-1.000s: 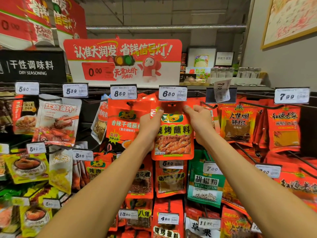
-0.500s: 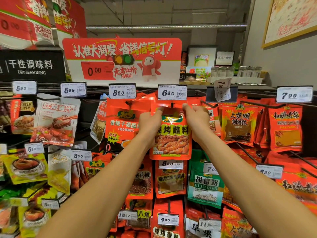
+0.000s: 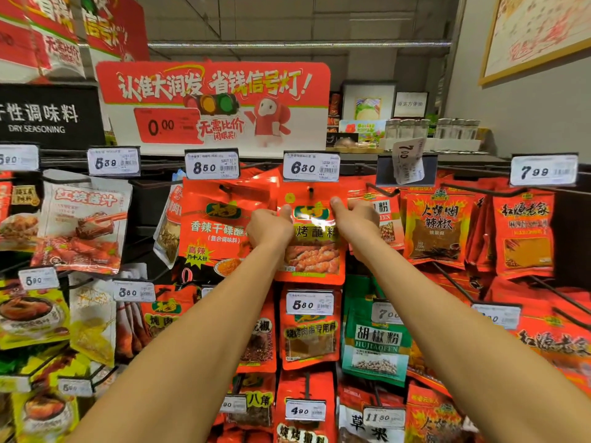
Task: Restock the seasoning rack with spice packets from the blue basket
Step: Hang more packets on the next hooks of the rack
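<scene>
I'm holding an orange-red spice packet (image 3: 311,251) with a picture of grilled meat against the top row of the seasoning rack (image 3: 153,199). Its top edge sits on the metal hook (image 3: 309,191) directly under the 6.80 price tag (image 3: 311,167). My left hand (image 3: 270,228) pinches the packet's upper left edge, thumb on the front and the other fingers behind it. My right hand (image 3: 356,222) pinches the upper right edge the same way, thumb pressed near the green logo.

Just to the left hangs a larger red packet (image 3: 220,231) beneath the 8.50 tag (image 3: 212,167), touching the one I hold. To the right, past my right hand, hangs a chili powder packet (image 3: 436,231) printed with flames. Below my packet is the 5.80 tag (image 3: 309,303) over another red packet (image 3: 310,340), with a green pepper powder packet (image 3: 375,350) beside it. Above the rack stands a red and white promotional sign (image 3: 212,103) showing 0.00.
</scene>
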### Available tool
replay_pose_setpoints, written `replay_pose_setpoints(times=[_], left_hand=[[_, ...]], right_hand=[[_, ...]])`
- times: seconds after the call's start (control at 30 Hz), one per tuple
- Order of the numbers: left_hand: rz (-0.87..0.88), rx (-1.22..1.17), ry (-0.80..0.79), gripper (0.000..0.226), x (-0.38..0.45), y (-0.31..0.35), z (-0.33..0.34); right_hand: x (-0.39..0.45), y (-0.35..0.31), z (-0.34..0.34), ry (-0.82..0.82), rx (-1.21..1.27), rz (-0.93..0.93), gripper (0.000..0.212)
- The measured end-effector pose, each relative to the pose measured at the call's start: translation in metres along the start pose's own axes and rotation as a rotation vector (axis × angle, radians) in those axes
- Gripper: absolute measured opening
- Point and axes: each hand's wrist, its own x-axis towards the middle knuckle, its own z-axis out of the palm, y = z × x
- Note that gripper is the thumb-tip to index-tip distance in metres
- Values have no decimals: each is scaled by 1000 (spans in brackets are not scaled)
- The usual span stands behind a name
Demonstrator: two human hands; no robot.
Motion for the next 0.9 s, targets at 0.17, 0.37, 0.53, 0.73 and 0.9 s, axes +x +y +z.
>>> replay_pose_setpoints(times=[0.17, 0.37, 0.53, 0.73, 0.9], left_hand=[[-44, 69, 5, 46, 15, 8, 3], [-15, 32, -44, 46, 8, 7, -2], [92, -1, -191, 31, -15, -4, -19], [230, -127, -351, 21, -37, -13, -62], [113, -246, -496, 18, -57, -29, -91]], right_hand=[[23, -7, 8, -24, -80, 69, 38], [25, -3, 7, -102, 45, 114, 30], [-1, 26, -9, -87, 92, 132, 22], [-47, 42, -47, -38, 308, 56, 13], [-94, 54, -76, -131, 461, 93, 14]])
